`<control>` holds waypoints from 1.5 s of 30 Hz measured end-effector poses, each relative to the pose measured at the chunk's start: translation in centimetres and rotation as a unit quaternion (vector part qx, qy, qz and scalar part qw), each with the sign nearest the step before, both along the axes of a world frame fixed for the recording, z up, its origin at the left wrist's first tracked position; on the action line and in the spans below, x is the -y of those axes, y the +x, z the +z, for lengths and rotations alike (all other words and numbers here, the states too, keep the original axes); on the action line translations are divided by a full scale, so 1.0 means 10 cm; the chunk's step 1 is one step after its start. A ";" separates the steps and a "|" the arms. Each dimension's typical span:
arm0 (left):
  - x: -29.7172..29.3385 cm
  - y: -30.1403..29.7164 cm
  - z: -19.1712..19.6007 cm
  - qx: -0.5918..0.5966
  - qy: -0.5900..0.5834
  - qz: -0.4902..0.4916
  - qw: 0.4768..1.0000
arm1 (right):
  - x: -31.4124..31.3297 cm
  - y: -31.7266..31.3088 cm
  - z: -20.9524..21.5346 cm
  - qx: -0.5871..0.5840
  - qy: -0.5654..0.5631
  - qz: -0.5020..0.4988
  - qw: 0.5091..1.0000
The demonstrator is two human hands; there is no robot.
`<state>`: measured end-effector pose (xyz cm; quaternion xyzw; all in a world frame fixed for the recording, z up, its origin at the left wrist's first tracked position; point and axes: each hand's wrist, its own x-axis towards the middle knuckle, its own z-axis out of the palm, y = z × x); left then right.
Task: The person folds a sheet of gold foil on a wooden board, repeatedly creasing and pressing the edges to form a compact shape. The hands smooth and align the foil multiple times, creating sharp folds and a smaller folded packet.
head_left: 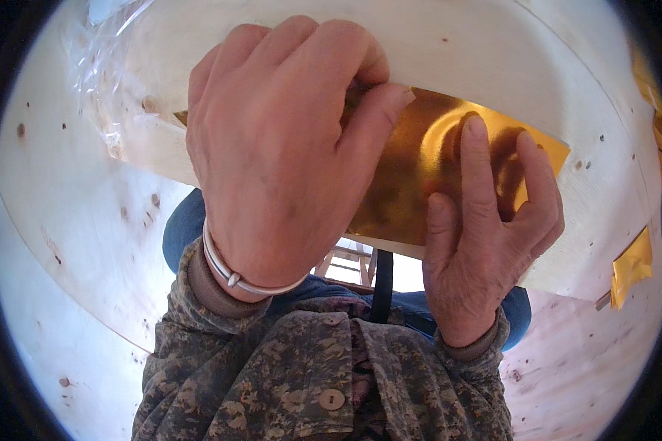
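Note:
A shiny gold foil sheet (397,184) lies lengthwise across the pale wooden board (485,44) in front of me. My left hand (272,140) is over the sheet's left part and hides most of it there. Its fingers are curled under, with the thumb bent close to the index finger; what they grip, if anything, is hidden. My right hand (485,220) rests on the right part of the sheet. There the index finger is stretched out on the foil, and the thumb and other fingers are apart, holding nothing.
Crumpled clear plastic film (99,81) lies at the far left of the wooden surface. On the right side is a folded gold piece (632,268), with more gold material (646,81) along the far right rim. A black strap (382,287) hangs below the board's near edge.

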<state>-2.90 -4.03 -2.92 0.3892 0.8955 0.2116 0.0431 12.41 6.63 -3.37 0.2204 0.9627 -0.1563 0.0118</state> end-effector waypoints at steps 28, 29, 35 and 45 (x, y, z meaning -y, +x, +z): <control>-0.09 0.01 -0.04 0.142 0.111 0.084 0.980 | -0.04 0.04 -0.01 0.015 0.016 0.018 1.000; -0.12 0.03 0.04 0.146 0.066 0.097 0.982 | -0.04 0.04 -0.01 0.014 0.013 0.017 1.000; -0.23 0.07 0.24 0.167 -0.052 0.125 0.977 | -0.03 0.02 0.00 0.007 0.006 0.010 1.000; -0.02 0.10 -0.08 0.140 0.103 0.106 0.979 | -0.03 0.03 0.00 0.004 0.011 0.011 1.000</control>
